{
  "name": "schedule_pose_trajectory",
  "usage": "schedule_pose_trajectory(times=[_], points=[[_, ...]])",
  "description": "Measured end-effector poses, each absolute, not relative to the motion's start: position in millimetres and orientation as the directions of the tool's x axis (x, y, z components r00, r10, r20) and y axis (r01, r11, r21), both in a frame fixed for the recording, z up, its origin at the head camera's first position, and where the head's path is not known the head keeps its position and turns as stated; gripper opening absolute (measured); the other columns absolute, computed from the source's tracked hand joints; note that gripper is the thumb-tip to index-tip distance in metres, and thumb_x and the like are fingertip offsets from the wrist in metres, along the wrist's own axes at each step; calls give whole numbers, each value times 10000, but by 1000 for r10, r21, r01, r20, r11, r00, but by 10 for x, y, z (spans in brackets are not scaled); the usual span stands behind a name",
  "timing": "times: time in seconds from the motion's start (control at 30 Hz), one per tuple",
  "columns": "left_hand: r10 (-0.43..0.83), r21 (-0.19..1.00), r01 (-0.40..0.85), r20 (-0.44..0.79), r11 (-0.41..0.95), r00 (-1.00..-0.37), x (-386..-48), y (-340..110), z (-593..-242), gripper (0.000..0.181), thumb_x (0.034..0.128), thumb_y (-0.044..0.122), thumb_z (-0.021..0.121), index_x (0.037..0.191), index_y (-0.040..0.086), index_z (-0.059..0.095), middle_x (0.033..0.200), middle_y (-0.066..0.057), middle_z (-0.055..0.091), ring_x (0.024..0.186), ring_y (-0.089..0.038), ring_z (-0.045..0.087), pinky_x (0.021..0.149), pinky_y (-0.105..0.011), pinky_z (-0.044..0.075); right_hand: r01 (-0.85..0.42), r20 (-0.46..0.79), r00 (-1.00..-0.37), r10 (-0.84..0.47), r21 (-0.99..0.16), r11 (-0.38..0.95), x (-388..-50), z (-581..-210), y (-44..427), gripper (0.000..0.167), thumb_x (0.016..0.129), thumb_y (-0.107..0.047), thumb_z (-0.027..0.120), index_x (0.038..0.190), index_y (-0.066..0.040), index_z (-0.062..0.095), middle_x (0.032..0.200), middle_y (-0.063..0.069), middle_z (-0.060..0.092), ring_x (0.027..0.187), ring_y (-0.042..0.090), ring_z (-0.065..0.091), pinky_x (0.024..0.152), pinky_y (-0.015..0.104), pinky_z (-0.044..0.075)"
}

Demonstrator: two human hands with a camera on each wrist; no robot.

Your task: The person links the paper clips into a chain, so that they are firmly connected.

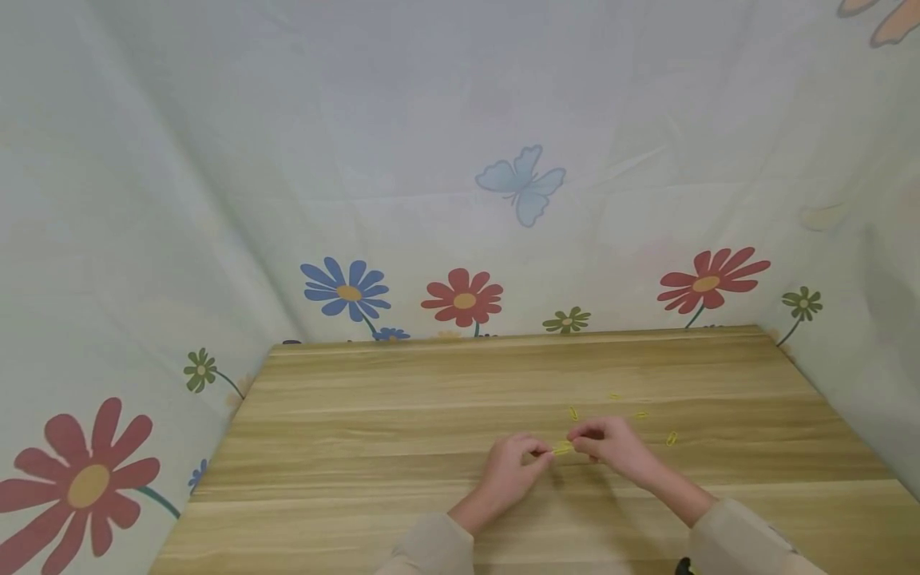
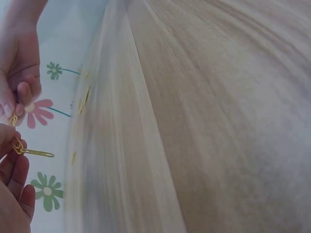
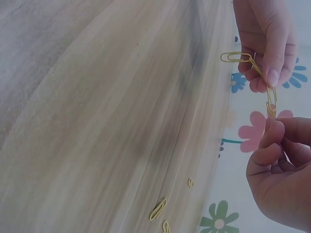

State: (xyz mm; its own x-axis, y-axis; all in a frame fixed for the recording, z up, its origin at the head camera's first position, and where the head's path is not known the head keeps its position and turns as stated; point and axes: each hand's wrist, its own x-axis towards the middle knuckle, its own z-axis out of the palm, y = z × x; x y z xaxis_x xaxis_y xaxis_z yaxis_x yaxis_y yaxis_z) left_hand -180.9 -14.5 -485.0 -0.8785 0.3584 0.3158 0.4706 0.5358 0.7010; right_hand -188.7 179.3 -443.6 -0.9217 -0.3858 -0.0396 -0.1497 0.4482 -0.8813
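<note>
Both hands are close together above the wooden table. My left hand (image 1: 509, 467) pinches a short chain of yellow paper clips (image 3: 257, 68) between thumb and fingers; one linked clip (image 2: 39, 153) sticks out past the fingers. Facing it, my right hand (image 1: 620, 449) pinches a yellow paper clip (image 3: 270, 109) with thumb and forefinger. This clip meets the end of the chain in the gap between the hands. Whether the two are fully linked, I cannot tell. Several loose paper clips (image 1: 672, 438) lie on the table near and beyond the right hand.
The wood-grain table (image 1: 345, 431) reaches back to a pale cloth (image 1: 402, 184) printed with flowers and a butterfly, which also hangs at both sides. A small dark object (image 1: 684, 566) shows at the bottom edge beside the right sleeve.
</note>
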Motion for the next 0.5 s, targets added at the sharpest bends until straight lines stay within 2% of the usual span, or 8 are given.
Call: schedule_pose_trajectory(times=[0.3,0.5], points=[[349,693,473,326,544,-879,-1814,-143,-4869,151,838,270,581,852,157,679,850,74,650,825,-41,578,776,-244,435,-135,-38,-928,-371,-893,429,-1889,-4428,1723,258,849,-110,554,987,104,596,793,191,615,557,122,495,518,309,466],[336,698,475,340,535,-878,-1809,-161,-4870,143,834,254,587,848,146,679,838,69,649,809,-37,577,763,-233,436,-167,-16,-919,-394,-890,424,-1881,-4433,1734,238,847,-90,552,964,113,593,802,199,612,552,100,491,515,302,467]])
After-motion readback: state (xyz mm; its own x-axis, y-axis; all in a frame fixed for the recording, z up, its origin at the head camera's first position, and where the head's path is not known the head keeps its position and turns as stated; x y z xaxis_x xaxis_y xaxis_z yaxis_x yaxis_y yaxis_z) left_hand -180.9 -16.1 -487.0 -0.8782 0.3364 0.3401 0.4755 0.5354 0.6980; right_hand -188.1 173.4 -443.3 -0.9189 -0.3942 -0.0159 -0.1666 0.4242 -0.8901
